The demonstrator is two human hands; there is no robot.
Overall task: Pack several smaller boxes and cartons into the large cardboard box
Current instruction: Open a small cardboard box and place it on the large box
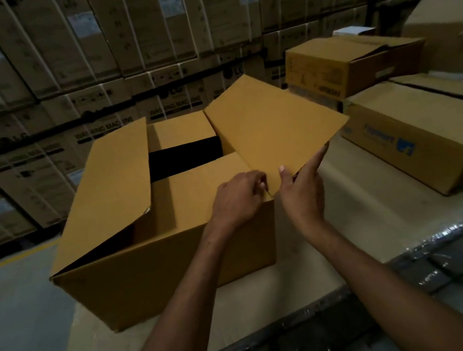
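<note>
The large cardboard box (159, 262) stands on a wrapped platform in front of me. Its near and far flaps are folded in, leaving a dark gap between them. The left flap (113, 189) slopes up and outward. The right flap (271, 125) is raised, and my right hand (301, 192) holds its near corner, thumb on top and fingers underneath. My left hand (239, 198) rests with curled fingers on the near flap at the box's near right corner, right beside the flap's hinge. What lies inside the box is hidden in shadow.
A smaller open carton (348, 63) sits at the back right on top of another box. A flat carton with blue print (423, 130) lies to the right. Stacked washing-machine cartons (91, 76) fill the wall behind. The platform edge (361, 303) runs in front of me.
</note>
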